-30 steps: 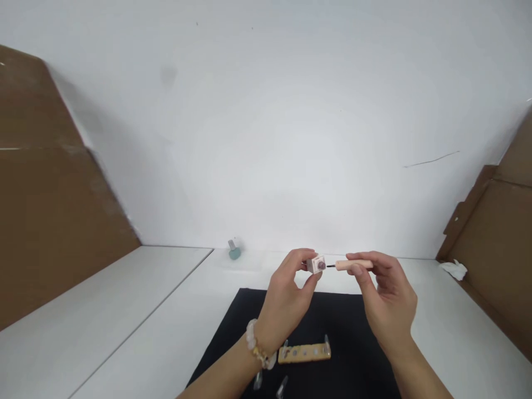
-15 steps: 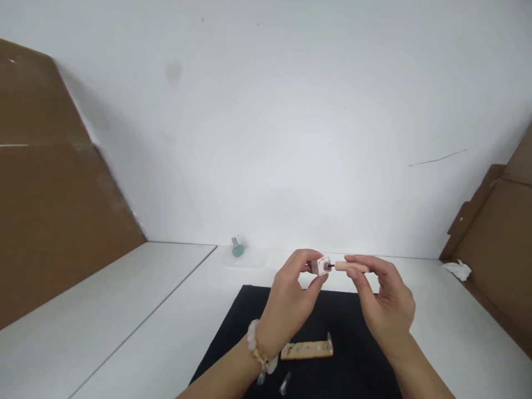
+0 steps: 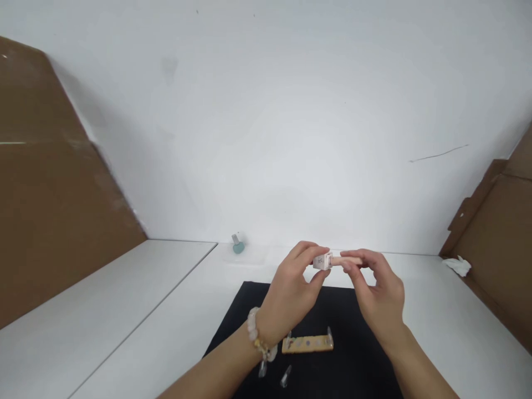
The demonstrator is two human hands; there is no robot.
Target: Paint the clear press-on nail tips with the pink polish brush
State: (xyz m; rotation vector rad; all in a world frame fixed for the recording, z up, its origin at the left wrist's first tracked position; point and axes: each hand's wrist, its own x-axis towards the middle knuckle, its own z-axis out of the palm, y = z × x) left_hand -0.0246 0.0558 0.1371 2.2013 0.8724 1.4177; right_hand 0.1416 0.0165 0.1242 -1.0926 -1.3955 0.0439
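White cube (image 3: 322, 261) pinched in the curled left hand (image 3: 288, 285), touching the pale wooden handle (image 3: 351, 260) at its three o'clock, pinched by the right hand (image 3: 380, 296).

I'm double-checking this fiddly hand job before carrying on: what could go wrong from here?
The small white cube is pinched only by the fingertips of the left hand, so it might slip and drop onto the black mat. There it could knock the loose clear piece near the wooden strip. The wooden-handled tool in the right hand sits close against the cube, so a slip might jab a finger.
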